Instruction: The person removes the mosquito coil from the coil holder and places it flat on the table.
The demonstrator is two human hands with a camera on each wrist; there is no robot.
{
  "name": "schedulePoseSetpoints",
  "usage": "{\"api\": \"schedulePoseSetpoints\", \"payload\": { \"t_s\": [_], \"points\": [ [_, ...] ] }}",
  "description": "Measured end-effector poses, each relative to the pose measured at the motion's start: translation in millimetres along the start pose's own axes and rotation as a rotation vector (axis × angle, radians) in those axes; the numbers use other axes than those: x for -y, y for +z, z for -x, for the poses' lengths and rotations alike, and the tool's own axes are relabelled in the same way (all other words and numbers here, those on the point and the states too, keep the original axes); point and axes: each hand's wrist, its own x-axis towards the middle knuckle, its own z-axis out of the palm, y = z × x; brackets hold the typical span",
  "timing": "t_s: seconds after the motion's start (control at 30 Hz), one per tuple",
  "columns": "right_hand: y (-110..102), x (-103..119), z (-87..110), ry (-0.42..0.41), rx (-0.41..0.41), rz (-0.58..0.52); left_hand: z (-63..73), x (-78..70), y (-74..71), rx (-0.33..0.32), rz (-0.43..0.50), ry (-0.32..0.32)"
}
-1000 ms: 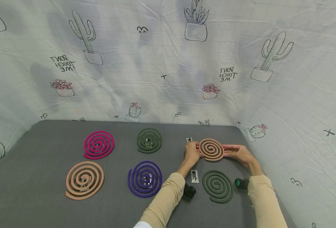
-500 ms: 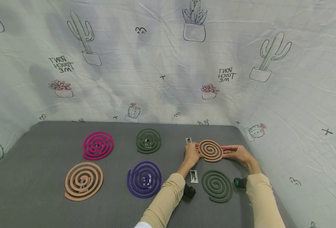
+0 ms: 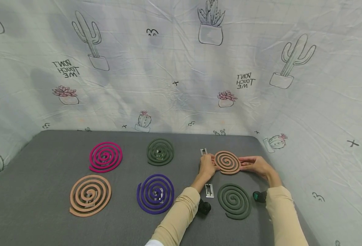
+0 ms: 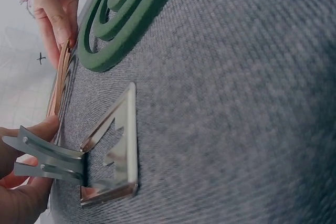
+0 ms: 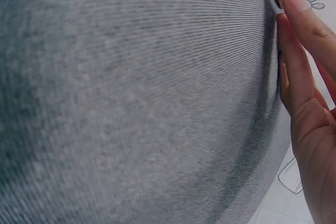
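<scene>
In the head view, a tan mosquito coil (image 3: 227,162) is held flat between both hands at the right side of the grey table. My left hand (image 3: 207,167) pinches its left edge and my right hand (image 3: 259,165) its right edge. Seen edge-on in the left wrist view, the coil (image 4: 60,85) seems to be just above the cloth. A metal coil stand (image 3: 204,151) lies behind my left hand, partly hidden. Nearer me are a second metal stand (image 3: 209,190) and a dark green mosquito coil (image 3: 234,201). The right wrist view shows my right thumb and fingers (image 5: 299,72) at the coil's edge.
Further left lie a pink coil (image 3: 106,157), another green coil (image 3: 160,152), a larger tan coil (image 3: 90,195) and a purple coil (image 3: 155,193), with metal stands showing through their gaps. Cactus-printed cloth (image 3: 175,61) rises behind the table (image 3: 45,184) and along its right side.
</scene>
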Motion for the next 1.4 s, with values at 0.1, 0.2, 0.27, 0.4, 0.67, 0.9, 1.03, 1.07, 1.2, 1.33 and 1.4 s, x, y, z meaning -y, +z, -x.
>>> {"api": "schedulePoseSetpoints", "payload": {
  "t_s": [0.1,0.2,0.27,0.4,0.67,0.9,1.03,1.07,1.2,1.33,1.4],
  "points": [
    [-1,2,-1.1,-0.001,0.008,0.054,-0.1,0.1,0.0,0.002,-0.007,-0.01],
    [-1,5,-2.7,-0.012,0.008,0.107,-0.4,-0.3,-0.2,-0.001,-0.015,-0.015],
    [-2,5,-4.4,-0.026,0.009,0.137,-0.8,0.1,0.2,-0.004,-0.013,-0.016],
    [-4,4,-7.5,-0.045,0.01,0.17,-1.8,0.6,1.2,0.001,0.013,-0.024],
    [-7,5,-9.5,-0.04,0.017,0.187,-2.9,2.8,2.7,-0.017,-0.025,-0.013],
    [-5,8,-10.3,-0.042,0.022,0.211,-4.9,3.2,2.8,-0.023,-0.051,0.004],
    [-6,10,-9.5,-0.037,0.01,0.224,-5.8,1.2,3.4,-0.031,-0.05,0.001],
    [-7,10,-9.5,-0.037,0.009,0.226,-5.9,1.0,3.7,-0.035,-0.05,0.001],
    [-7,11,-9.9,-0.032,0.015,0.226,-5.3,0.3,4.2,-0.046,-0.056,0.015],
    [-6,12,-10.8,-0.019,0.019,0.234,-5.0,0.8,4.3,-0.032,-0.058,0.006],
    [-6,13,-10.8,-0.016,0.021,0.239,-5.1,2.3,4.5,-0.026,-0.072,0.007]
  ]
}}
